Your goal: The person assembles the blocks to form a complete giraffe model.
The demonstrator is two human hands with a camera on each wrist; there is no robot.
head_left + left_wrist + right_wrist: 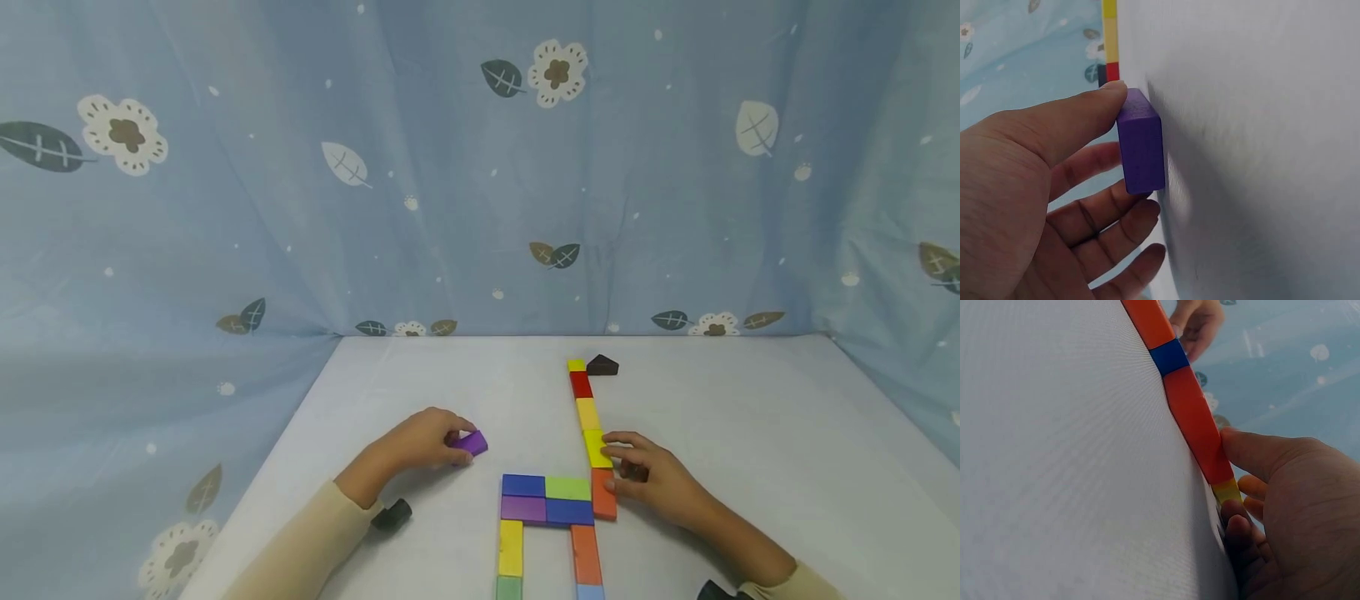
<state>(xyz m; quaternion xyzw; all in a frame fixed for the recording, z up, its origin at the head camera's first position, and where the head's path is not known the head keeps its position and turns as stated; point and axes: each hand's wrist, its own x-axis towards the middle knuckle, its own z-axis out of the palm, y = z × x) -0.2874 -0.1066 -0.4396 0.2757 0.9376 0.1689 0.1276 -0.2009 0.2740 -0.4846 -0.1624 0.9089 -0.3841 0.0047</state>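
My left hand (427, 438) pinches a purple wooden block (472, 442) between thumb and fingers, left of the other blocks. In the left wrist view the block's end face (1141, 153) points at the camera, the thumb on its upper edge. My right hand (658, 479) is beside a line of blocks, its fingers loosely bent. Its thumb touches an orange block (604, 500), and its fingertips reach the bright yellow block (597, 450) beyond. In the right wrist view the thumb rests at the side of that orange block (1197, 425).
Beyond the bright yellow block the line runs on with a pale yellow block (588, 414), a red block (581, 385) and a small yellow one (576, 365). A dark triangular block (602, 366) lies beside its far end. Nearer are blue (523, 485), green (567, 487) and other flat blocks.
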